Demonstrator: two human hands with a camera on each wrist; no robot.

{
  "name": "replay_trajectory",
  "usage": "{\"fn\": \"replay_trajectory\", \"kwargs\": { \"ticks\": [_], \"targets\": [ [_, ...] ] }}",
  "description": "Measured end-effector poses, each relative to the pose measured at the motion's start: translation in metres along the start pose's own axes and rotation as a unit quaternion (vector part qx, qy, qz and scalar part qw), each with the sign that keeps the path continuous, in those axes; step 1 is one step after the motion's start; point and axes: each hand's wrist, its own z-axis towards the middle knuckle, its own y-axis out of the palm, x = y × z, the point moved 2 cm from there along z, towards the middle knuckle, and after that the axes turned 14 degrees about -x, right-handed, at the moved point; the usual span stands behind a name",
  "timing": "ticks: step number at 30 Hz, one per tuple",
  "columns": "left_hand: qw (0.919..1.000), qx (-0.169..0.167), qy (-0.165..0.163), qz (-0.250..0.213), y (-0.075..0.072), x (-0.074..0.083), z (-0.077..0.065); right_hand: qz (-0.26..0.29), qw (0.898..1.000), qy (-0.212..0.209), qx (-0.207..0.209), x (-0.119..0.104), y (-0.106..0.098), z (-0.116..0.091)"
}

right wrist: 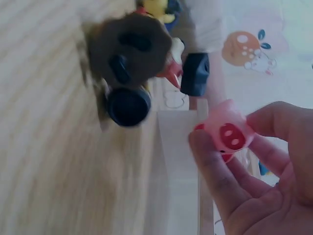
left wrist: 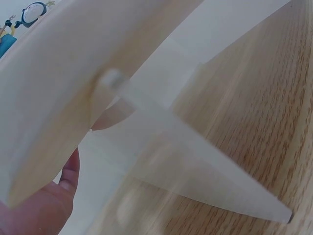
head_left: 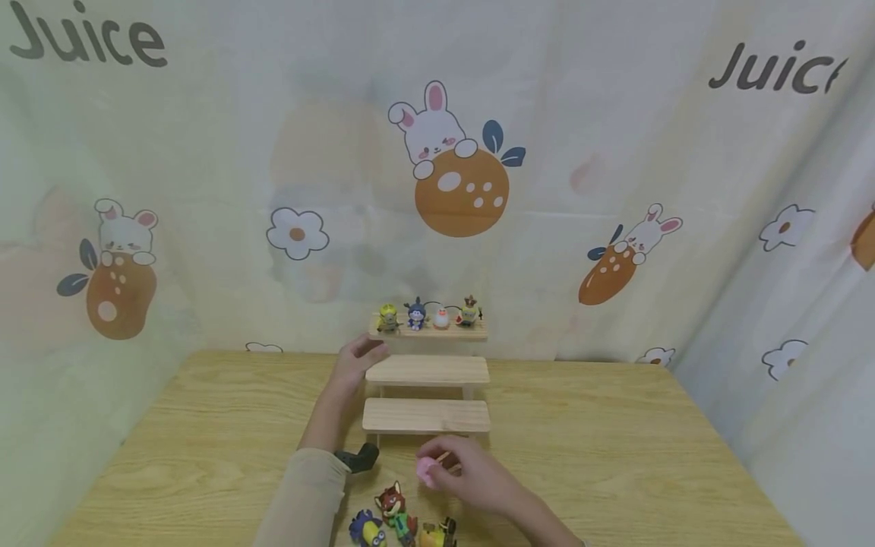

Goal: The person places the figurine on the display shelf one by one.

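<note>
Between the thumb and fingers of my right hand (head_left: 472, 475) is a pink pig figurine (right wrist: 228, 128), raised in front of the lowest step of a wooden display stand (head_left: 427, 414). Its red snout faces the camera in the right wrist view. My left hand (head_left: 357, 361) holds the left end of the stand's top step (head_left: 431, 335); the left wrist view shows its fingers (left wrist: 71, 171) at the board's edge, partly hidden by the wood. On that top step stand several small figurines, among them a white one (head_left: 441, 317) and a dark blue one (head_left: 416, 314).
A fox figurine (head_left: 395, 509), a blue-haired yellow figurine (head_left: 369, 528) and another yellow figurine (head_left: 434, 536) lie at the table's near side. The black wrist mount (head_left: 359, 458) juts from the left sleeve. Behind the table (head_left: 601, 441) hangs a printed curtain (head_left: 355, 159).
</note>
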Motion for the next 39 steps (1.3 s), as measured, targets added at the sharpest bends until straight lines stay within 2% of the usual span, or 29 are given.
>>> {"fn": "replay_trajectory", "kwargs": {
  "ticks": [5, 12, 19, 25, 30, 34, 37, 39],
  "targets": [
    [1.0000, 0.004, 0.002, 0.007, 0.001, 0.000, 0.001, 0.026, 0.999, -0.013, 0.044, 0.004, -0.008, -0.001],
    [1.0000, 0.001, 0.005, -0.006, 0.002, 0.001, 0.001, 0.071, 0.995, -0.011, 0.074, 0.005, -0.012, -0.002],
    [0.9999, 0.002, 0.013, -0.001, 0.002, 0.001, 0.002, 0.057, 0.995, -0.008, 0.085, 0.006, -0.015, -0.001],
    [0.9999, 0.004, 0.016, 0.004, 0.003, 0.001, 0.003, 0.057, 0.990, -0.008, 0.128, 0.004, -0.017, -0.001],
    [0.9999, 0.005, 0.010, 0.003, 0.003, 0.003, 0.000, 0.082, 0.981, 0.017, 0.177, 0.007, -0.017, 0.004],
    [1.0000, 0.003, -0.004, -0.005, 0.002, 0.003, -0.002, 0.147, 0.965, 0.024, 0.214, 0.010, -0.018, 0.007],
    [0.9999, 0.001, -0.009, -0.005, 0.001, 0.002, -0.001, 0.205, 0.954, 0.014, 0.220, 0.011, -0.019, 0.007],
    [1.0000, 0.001, -0.008, -0.001, 0.000, 0.002, 0.000, 0.215, 0.951, 0.016, 0.220, 0.012, -0.020, 0.007]
  ]
}}
